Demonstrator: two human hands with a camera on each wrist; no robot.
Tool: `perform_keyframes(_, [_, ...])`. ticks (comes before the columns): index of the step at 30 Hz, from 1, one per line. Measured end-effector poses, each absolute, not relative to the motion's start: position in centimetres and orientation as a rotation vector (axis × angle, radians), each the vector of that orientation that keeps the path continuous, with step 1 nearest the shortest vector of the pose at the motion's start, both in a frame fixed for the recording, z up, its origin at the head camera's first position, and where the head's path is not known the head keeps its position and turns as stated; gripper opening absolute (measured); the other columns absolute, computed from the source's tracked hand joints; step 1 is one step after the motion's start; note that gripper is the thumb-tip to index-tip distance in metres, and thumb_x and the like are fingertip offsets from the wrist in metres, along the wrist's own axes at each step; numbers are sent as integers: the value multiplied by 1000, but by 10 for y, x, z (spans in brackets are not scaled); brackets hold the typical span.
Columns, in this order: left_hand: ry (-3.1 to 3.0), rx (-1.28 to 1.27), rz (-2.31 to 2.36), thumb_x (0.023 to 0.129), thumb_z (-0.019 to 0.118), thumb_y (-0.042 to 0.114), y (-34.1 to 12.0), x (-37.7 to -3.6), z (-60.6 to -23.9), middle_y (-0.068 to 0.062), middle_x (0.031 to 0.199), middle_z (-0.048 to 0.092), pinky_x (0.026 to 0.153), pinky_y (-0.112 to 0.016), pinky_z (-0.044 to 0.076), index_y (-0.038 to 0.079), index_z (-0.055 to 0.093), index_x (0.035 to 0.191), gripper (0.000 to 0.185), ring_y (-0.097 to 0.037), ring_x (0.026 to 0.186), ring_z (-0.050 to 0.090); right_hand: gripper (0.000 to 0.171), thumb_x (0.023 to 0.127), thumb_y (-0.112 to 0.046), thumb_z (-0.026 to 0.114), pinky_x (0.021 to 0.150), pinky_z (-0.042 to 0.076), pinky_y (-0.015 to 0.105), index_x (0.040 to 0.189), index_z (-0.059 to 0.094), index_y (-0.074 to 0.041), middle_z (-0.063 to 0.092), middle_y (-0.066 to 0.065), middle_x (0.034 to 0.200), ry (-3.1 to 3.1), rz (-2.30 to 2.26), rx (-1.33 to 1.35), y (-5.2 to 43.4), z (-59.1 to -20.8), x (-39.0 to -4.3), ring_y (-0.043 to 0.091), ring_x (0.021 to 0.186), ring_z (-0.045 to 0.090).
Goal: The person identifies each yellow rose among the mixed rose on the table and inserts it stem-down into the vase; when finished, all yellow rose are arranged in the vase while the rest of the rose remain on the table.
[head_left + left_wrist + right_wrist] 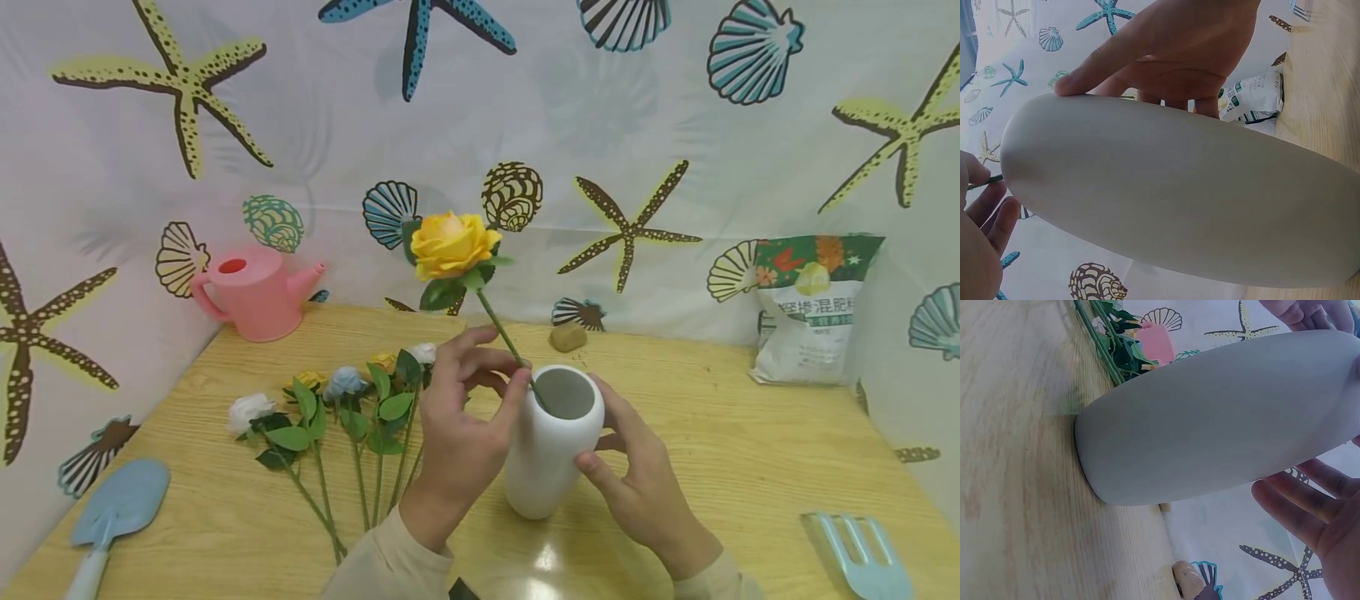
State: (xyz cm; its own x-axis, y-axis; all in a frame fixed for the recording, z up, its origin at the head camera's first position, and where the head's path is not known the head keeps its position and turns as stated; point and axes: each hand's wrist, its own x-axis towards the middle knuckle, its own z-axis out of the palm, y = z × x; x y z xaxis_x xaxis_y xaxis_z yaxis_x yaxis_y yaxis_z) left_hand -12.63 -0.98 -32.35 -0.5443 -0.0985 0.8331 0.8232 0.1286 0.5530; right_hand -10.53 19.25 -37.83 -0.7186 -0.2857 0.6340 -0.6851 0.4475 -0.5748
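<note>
A white vase [551,450] stands upright on the wooden table, its round mouth facing up. My left hand [471,425] pinches the green stem of a yellow rose [453,246] between thumb and fingers. The stem's lower end is inside the vase mouth, and the bloom leans up and to the left above it. My right hand [637,483] holds the vase from the right side, thumb in front and fingers behind. In the left wrist view the vase [1172,187] hides much of the stem. The right wrist view shows the right hand's fingers [1297,506] against the vase wall.
Several artificial flowers, including a blue rose [346,382] and a white rose [250,412], lie left of the vase. A pink watering can [258,300] and blue trowel [123,500] are at left. A fertilizer bag [810,321], brown stone [567,337] and blue hand fork [862,554] also sit on the table.
</note>
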Motion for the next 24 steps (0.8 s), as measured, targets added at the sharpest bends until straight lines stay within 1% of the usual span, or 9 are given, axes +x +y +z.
perform_keyframes(6, [-1644,-709,-1564,85,73,-10,-9,-125,-323,-20,88,69,69,-24,59,-11,53,115,36,-27,78,70,66,103,-39,57,78,60,27,154,36,-3,58,18,139,-2249,1195,813,192,-378,-105,13,107,64])
perform_keyframes(12, [-1641,-663,-1603,84,73,-11,-9,-125,-323,-21,88,69,68,-25,60,-10,59,107,27,-28,79,69,65,103,-36,59,78,60,25,154,36,-2,58,17,139,-2242,1201,815,192,-380,-106,12,107,63])
perform_keyframes(14, [-1647,-649,-1632,84,72,-11,-9,-124,-323,-21,90,70,69,-26,60,-10,61,105,24,-28,79,69,64,103,-36,58,78,60,25,153,36,-2,58,17,139,-2237,1200,818,192,-380,-106,12,107,63])
perform_keyframes(18, [-1673,-619,-1696,85,71,-12,-8,-123,-325,-22,94,69,71,-25,59,-10,62,106,22,-20,81,68,62,104,-38,55,76,61,28,151,39,-1,59,18,135,-2223,1197,818,191,-381,-105,10,108,63])
perform_keyframes(21, [-1680,-610,-1735,85,71,-13,-8,-123,-325,-22,93,69,72,-24,59,-10,62,105,22,-17,84,68,59,104,-35,56,76,61,30,150,39,-2,60,14,133,-2215,1206,819,190,-380,-104,7,109,61])
perform_keyframes(22, [-1678,-610,-1744,85,72,-11,-7,-124,-325,-21,92,69,71,-24,58,-10,62,104,21,-18,83,68,58,104,-34,56,75,62,31,149,40,-2,60,13,133,-2211,1207,821,190,-379,-103,6,111,61])
perform_keyframes(24, [-1674,-614,-1749,85,72,-11,-7,-124,-324,-21,91,69,71,-24,58,-9,62,104,21,-18,82,67,58,103,-32,58,76,62,32,150,40,-2,59,8,135,-2210,1219,819,190,-379,-102,3,115,59])
